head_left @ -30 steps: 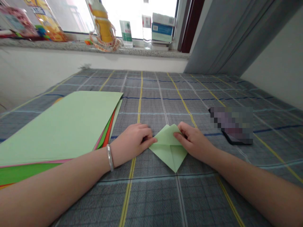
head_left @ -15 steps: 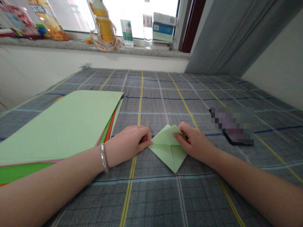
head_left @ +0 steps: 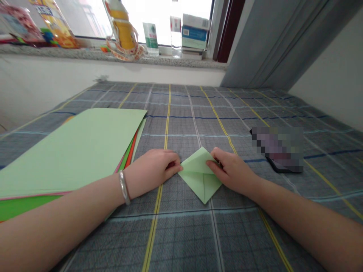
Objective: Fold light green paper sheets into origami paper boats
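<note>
The folded green paper [head_left: 195,168] lay well short of the far edge of the plaid cloth [head_left: 184,234], with a long run of cloth beyond. The right hand [head_left: 234,170], nearly closed, pinched its right side; the left hand [head_left: 151,170], curled, touched its left corner, grip uncertain. Lettering on the yellow bag [head_left: 56,26] was too blurred to read.

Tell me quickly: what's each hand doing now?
Left hand: closed, at the left corner of the folded pale-green paper diamond; pinch unclear.
Right hand: closed, holding its right side.
</note>
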The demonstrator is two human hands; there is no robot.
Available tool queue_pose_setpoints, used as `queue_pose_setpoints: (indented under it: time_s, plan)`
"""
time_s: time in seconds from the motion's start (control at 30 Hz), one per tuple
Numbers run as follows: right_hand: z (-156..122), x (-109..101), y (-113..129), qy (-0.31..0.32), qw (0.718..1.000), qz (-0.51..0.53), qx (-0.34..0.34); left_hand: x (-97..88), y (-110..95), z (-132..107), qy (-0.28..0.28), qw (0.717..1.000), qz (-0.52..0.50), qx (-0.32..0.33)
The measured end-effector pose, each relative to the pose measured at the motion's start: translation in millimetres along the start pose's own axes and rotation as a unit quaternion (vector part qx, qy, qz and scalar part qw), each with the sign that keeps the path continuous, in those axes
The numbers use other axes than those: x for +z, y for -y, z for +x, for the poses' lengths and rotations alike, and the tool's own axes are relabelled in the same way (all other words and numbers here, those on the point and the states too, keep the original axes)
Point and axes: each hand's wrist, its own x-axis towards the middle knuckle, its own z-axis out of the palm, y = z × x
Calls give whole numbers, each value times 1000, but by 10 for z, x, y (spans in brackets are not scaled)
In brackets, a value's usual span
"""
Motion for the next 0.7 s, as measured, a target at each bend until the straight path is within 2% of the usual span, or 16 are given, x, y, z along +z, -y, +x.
queue_pose_setpoints:
  time_s: [0.47,0.7]
  plan:
    - [48,8,-19,-4,999,12,35,109,-38,21,-25,991,132,19]
    - [60,15,-12,6,998,-12,58,95,-30,45,-15,985,173,21]
